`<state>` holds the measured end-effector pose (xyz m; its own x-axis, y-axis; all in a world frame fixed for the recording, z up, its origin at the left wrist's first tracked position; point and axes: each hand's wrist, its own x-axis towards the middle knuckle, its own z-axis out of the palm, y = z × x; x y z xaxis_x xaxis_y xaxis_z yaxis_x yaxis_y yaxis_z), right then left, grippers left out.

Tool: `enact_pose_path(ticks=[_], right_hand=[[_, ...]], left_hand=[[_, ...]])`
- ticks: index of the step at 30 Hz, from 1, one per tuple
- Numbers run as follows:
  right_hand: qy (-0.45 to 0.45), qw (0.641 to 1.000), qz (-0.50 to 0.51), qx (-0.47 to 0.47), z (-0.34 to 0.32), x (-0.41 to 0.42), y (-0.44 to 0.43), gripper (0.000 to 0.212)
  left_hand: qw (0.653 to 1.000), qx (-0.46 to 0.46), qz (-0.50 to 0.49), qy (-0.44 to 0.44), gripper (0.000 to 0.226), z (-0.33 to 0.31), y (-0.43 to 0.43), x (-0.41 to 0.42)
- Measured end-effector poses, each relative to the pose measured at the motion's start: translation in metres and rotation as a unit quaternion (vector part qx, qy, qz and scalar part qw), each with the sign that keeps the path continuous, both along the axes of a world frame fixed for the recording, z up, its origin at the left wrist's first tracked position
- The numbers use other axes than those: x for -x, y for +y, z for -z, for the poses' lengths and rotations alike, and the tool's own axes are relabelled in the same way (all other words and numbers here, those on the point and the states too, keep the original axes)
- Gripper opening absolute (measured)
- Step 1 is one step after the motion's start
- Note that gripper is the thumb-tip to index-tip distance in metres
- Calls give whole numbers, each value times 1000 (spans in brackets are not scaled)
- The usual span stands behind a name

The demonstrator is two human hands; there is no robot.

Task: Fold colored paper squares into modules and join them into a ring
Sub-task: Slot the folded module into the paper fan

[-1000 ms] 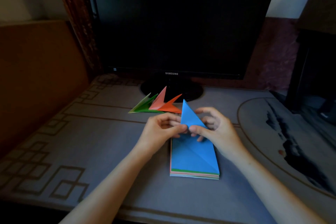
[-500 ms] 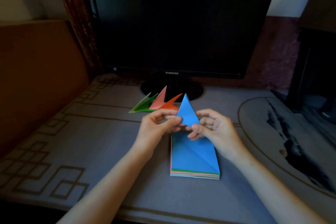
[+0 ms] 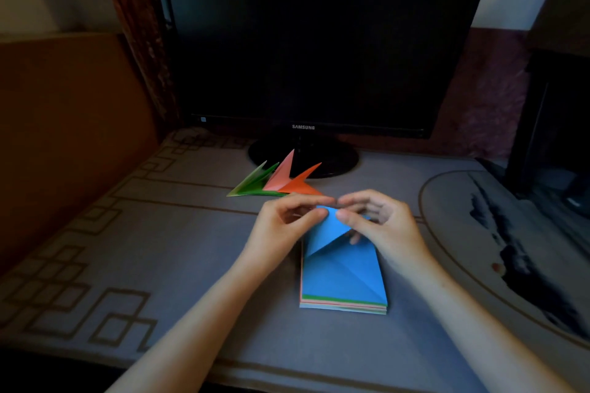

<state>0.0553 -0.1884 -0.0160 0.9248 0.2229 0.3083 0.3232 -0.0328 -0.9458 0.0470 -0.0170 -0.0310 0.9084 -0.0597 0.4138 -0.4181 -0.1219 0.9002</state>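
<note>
Left hand (image 3: 281,223) and right hand (image 3: 383,226) pinch the blue module (image 3: 329,230), its top edge hidden behind them, blurred.

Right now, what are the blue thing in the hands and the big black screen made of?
Blue piece: thin matte paper. It holds sharp creases and a pointed corner.
Screen: the black frame looks like smooth plastic with a printed logo. The dark panel could be plastic or glass, I cannot tell which.
</note>
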Motion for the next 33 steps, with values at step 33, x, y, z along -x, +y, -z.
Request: enact_pose_path(ticks=[33], right_hand=[[49, 993, 49, 92, -6, -5, -6, 17]], left_hand=[[991, -3, -102, 90, 19, 3, 8, 1]])
